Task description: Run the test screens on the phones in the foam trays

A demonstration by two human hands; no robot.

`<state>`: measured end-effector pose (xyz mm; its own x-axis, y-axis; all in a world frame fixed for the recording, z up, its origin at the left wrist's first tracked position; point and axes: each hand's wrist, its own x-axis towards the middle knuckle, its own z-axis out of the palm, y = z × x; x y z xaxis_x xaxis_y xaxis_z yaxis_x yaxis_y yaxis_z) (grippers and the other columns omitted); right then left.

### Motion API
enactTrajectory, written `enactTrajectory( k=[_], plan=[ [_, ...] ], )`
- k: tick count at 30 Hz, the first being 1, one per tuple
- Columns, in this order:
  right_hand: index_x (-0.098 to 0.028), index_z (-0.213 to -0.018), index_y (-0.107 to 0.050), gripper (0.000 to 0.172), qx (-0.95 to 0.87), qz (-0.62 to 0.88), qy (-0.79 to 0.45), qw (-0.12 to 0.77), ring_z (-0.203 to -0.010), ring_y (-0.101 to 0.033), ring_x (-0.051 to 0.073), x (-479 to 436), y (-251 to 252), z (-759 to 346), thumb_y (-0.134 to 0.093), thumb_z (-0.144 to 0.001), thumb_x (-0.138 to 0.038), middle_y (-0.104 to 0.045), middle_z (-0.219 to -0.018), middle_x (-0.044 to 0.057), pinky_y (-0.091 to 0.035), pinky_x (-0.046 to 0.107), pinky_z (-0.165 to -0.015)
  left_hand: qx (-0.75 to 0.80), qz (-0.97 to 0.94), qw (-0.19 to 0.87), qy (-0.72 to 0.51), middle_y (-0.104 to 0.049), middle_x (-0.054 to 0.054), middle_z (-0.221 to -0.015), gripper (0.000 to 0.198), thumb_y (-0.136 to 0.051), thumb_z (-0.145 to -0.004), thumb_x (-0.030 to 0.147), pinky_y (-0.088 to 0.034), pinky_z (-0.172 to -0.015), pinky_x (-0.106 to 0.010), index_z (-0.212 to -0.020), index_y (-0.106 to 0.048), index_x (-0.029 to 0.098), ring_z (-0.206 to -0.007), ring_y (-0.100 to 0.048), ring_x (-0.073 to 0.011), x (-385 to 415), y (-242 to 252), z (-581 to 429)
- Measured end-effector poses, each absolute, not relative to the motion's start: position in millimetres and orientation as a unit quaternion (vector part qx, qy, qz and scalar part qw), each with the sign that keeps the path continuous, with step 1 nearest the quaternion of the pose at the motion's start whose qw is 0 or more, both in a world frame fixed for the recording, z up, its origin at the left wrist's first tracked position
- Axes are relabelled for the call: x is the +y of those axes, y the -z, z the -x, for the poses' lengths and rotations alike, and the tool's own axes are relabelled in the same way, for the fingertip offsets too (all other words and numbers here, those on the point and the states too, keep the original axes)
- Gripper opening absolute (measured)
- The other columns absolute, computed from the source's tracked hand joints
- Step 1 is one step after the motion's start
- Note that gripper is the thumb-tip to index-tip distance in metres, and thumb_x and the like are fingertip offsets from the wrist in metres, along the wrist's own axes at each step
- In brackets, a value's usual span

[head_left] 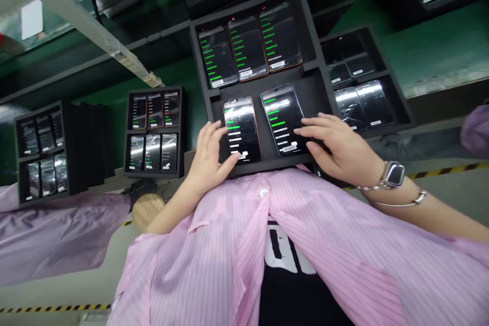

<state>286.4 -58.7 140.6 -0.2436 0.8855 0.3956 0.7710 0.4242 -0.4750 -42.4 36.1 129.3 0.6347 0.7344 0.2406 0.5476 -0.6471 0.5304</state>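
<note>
On the black foam tray [314, 89], my open left hand [208, 155] touches one phone [242, 135], and my open right hand [338, 145] lies on another phone [284, 117]. My fingers [313, 132] are spread, not gripping. Both screens show green words [277, 123], too small to read. More phones [248, 48] sit in the slots above. A silver watch [394, 174] is on my right wrist.

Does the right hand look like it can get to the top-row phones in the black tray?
Probably yes. The right hand rests on a lower-row phone, and the top-row phones lie just beyond it, with only the low foam divider between them.
</note>
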Motion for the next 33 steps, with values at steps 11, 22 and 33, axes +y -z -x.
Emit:
enactTrajectory(
  k=[11, 22, 33],
  plan=[
    [-0.027, -0.132, -0.063, 0.037, -0.765, 0.554, -0.091, 0.315, -0.133, -0.065, 0.037, -61, -125, -274, -0.064, -0.095, -0.023, -0.075, -0.131, 0.01, -0.05, 0.067, -0.114, 0.378, -0.886, 0.178, -0.202, -0.066, -0.014, -0.136, 0.056, -0.057, -0.101, 0.059, -0.032, -0.13, -0.06, -0.139, -0.054, 0.018, -0.157, -0.036, -0.0379, 24, -118, 37],
    [-0.026, -0.131, -0.06, 0.035, -0.754, 0.573, -0.085, 0.31, -0.135, -0.063, 0.038, -61, -120, -271, -0.064, -0.096, -0.028, -0.071, -0.135, 0.012, -0.05, 0.068, -0.115, 0.394, -0.88, 0.171, -0.202, -0.065, -0.012, -0.138, 0.064, -0.063, -0.098, 0.06, -0.036, -0.127, -0.058, -0.147, -0.052, 0.022, -0.155, -0.036, -0.0377, 24, -118, 34],
    [-0.031, -0.147, -0.054, 0.053, -0.646, 0.651, -0.033, 0.397, -0.132, -0.064, 0.04, -73, -107, -321, -0.068, -0.095, -0.037, -0.066, -0.139, 0.019, -0.054, 0.059, -0.111, 0.455, -0.795, 0.286, -0.281, -0.023, -0.019, -0.175, 0.081, -0.04, -0.104, 0.071, -0.041, -0.125, -0.054, -0.168, -0.01, 0.031, -0.163, -0.03, -0.0314, 13, -86, 63]
  ],
)
